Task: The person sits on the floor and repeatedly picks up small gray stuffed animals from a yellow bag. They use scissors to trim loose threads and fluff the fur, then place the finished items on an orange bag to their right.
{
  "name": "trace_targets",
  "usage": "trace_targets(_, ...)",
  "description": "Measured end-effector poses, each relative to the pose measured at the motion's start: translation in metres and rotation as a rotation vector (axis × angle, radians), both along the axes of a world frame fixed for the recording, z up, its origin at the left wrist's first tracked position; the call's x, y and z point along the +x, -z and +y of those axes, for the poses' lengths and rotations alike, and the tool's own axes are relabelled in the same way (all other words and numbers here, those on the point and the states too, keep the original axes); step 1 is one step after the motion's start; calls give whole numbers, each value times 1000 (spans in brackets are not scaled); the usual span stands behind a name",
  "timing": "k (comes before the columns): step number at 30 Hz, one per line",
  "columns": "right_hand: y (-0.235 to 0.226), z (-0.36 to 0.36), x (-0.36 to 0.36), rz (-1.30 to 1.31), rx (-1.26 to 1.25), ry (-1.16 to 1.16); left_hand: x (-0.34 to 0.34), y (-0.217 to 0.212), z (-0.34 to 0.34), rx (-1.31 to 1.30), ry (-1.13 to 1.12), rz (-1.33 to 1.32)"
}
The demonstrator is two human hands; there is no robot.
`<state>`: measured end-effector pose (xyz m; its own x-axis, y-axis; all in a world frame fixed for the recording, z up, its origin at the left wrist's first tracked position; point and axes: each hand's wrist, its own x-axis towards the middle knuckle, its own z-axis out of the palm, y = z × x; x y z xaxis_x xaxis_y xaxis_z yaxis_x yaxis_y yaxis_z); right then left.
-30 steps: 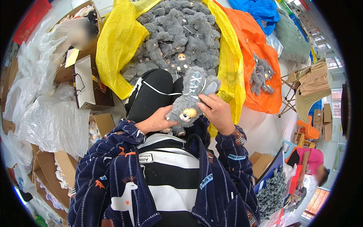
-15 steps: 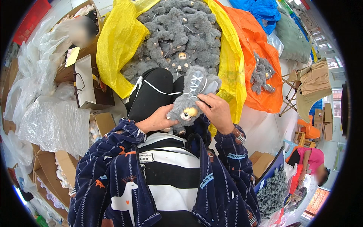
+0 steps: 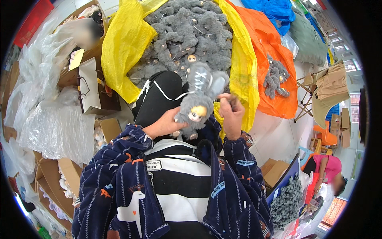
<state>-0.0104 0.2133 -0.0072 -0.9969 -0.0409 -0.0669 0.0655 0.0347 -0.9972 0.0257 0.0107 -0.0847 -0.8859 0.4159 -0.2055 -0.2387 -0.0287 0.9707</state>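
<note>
My left hand [image 3: 165, 122] is closed round the side of a grey plush rabbit doll [image 3: 192, 100] with long ears and a yellow-and-white face. White cord crosses in X shapes on one ear. A loose length of the white cord [image 3: 165, 92] trails left from the doll over my knee. My right hand [image 3: 232, 115] is just right of the doll, raised beside the other ear, fingers curled and pinched together. Whatever may be between those fingertips is too small to make out.
Ahead, a yellow sack [image 3: 129, 49] holds a heap of grey plush dolls [image 3: 191, 36]. More lie on an orange sack [image 3: 274, 75] to the right. Plastic-wrapped goods [image 3: 51, 131] and cardboard boxes stand left. A folding chair [image 3: 324, 89] and a person in pink [image 3: 328, 167] are right.
My right hand has drawn back from the laced ear toward the right and slightly down. The doll has turned a little more upright in my left hand.
</note>
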Motion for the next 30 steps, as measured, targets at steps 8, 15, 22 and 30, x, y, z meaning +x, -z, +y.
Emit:
trace_targets(8, 20, -12, 32, 481, 657, -409, -8, -10, -5, 556, -216, -441)
trace_targets(15, 31, -22, 35, 385, 589, -327, -8, -11, -2, 589, -325, -475)
trace_targets(22, 38, -17, 16, -562, -370, -25, -22, -13, -5, 597, -199, -399)
trace_targets(30, 2, 119, -142, 353, 168, 713, -51, -13, -10, 449, -54, -354)
